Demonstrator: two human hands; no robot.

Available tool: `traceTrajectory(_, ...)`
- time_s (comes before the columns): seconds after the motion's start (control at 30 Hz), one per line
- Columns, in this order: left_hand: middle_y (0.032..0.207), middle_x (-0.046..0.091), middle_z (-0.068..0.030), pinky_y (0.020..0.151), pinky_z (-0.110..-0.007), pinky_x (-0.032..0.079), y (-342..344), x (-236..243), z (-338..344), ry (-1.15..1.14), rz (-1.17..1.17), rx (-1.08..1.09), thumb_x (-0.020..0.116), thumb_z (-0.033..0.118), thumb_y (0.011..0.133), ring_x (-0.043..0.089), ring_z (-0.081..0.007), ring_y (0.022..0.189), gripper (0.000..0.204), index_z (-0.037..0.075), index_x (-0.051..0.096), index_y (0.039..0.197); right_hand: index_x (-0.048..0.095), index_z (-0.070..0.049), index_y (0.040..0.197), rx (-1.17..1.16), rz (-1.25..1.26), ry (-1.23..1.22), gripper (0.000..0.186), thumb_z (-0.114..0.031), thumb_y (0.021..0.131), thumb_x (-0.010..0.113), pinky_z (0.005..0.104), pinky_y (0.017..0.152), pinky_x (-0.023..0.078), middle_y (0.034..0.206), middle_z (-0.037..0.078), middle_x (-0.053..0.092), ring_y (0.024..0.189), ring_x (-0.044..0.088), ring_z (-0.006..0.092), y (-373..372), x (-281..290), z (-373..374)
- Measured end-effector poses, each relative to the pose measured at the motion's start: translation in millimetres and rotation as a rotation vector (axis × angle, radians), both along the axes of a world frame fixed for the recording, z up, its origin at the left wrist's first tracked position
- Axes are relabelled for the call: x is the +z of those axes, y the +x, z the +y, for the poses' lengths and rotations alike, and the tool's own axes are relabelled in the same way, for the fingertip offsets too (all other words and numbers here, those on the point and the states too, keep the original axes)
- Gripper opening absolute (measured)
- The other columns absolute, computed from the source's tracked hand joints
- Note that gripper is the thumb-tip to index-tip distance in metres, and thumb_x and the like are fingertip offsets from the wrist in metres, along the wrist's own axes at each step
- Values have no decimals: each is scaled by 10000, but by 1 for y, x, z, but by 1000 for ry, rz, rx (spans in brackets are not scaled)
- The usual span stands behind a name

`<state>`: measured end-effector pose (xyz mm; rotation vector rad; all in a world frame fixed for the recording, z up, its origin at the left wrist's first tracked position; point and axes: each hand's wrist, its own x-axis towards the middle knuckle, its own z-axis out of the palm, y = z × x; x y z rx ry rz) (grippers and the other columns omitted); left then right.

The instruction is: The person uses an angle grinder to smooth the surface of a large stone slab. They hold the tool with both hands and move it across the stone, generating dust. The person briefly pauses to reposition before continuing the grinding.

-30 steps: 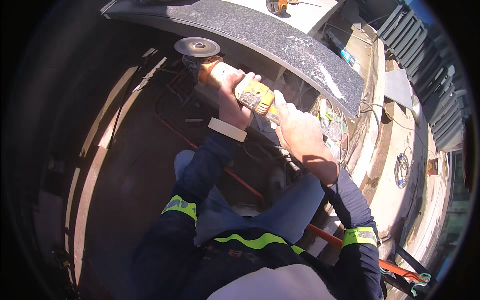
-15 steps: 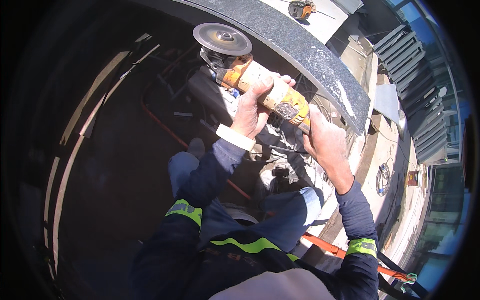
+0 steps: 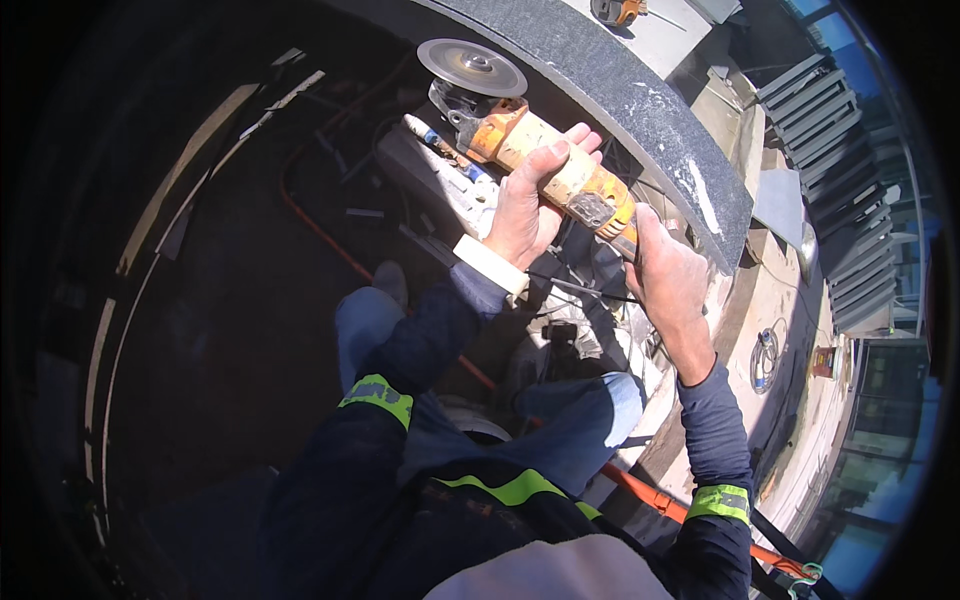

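Observation:
A worn yellow-orange angle grinder [image 3: 560, 165] with a cutting disc [image 3: 470, 68] at its upper end lies across both my hands, beside the underside of a speckled dark stone slab [image 3: 640, 110] with white smears. My left hand [image 3: 530, 200] cradles the middle of the grinder's body, thumb on top and fingers round its far side. My right hand [image 3: 668, 290] grips the tool's rear end, lower right. A blue-and-white tube-like item [image 3: 430, 135] lies on pale clutter below the disc.
An orange-black tool [image 3: 615, 10] sits on the top surface. Grey slatted panels [image 3: 805, 110], a coiled cable [image 3: 764, 360] and a pale ledge [image 3: 760, 420] line the right. An orange bar [image 3: 660, 500] runs near my right knee. Long boards [image 3: 185, 180] stand in shadow at left.
Over the last second the grinder and both my hands have shifted rightward in the view, with the disc higher up. Both hands keep their hold.

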<state>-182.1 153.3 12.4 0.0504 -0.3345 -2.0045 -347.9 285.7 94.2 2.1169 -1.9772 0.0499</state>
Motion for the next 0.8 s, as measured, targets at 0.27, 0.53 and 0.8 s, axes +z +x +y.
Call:
traceTrajectory(0.27,1613,505,-323,1327,-550,385,3,10,-15,-61,-19,-22,768,330,994,512,-436,1533,842,-170,407,1567,544,-107,1452,18,-14,-60,692,-94,826,838,507,663,583,908,147,733,815,762,392,5,2,-11)
traceTrajectory(0.53,1681,441,-335,1340,-500,347,7,3,-27,-185,-91,-29,732,440,1012,458,-402,1581,944,-185,358,1612,560,-179,1412,-120,-40,1,549,-165,908,777,529,678,584,974,151,735,856,766,405,12,-5,-23)
traceTrajectory(0.8,1606,519,-327,1298,-509,404,4,0,-35,-138,-100,-24,738,440,1007,543,-395,1504,908,-184,407,1577,534,-110,1485,-101,-21,37,650,-142,891,794,509,750,617,1060,172,761,905,783,388,19,3,-24)
